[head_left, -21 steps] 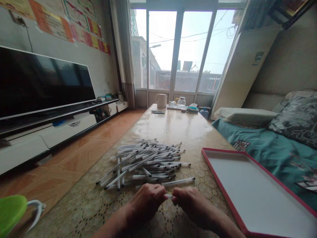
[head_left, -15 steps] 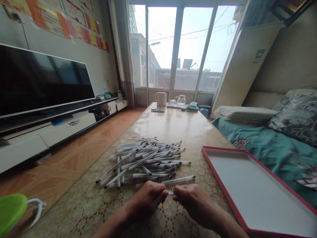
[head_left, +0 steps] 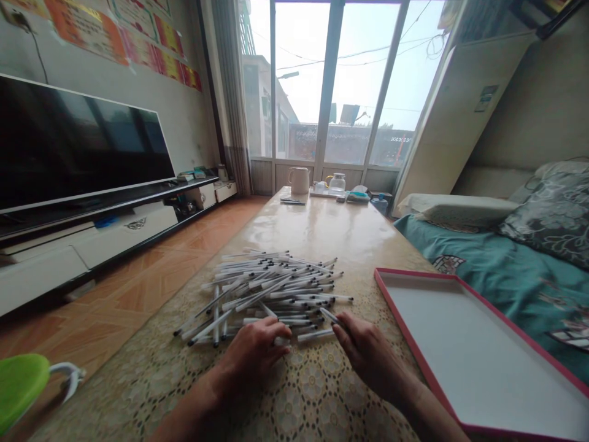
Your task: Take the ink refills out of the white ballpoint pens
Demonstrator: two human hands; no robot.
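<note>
A heap of white pens with black tips (head_left: pixel 271 288) lies on the lace-patterned table (head_left: pixel 317 393) in front of me. My left hand (head_left: pixel 255 351) is at the heap's near edge, its fingers curled down over a white pen. My right hand (head_left: pixel 368 353) is a little to the right, its fingers pinched on a pen (head_left: pixel 329 315) that sticks out toward the heap. One loose pen (head_left: pixel 315 335) lies on the table between the two hands.
A shallow white tray with a red rim (head_left: pixel 396 288) sits at the table's right. A mug (head_left: pixel 299 180), a glass pot (head_left: pixel 337 183) and small items stand at the far end. A television (head_left: pixel 78 153) is left, a teal bed (head_left: pixel 497 276) right, a green object (head_left: pixel 21 387) at bottom left.
Both hands held one pen together between them near the table's front. They have since parted and moved forward to the heap's near edge, and the view has tipped down slightly.
</note>
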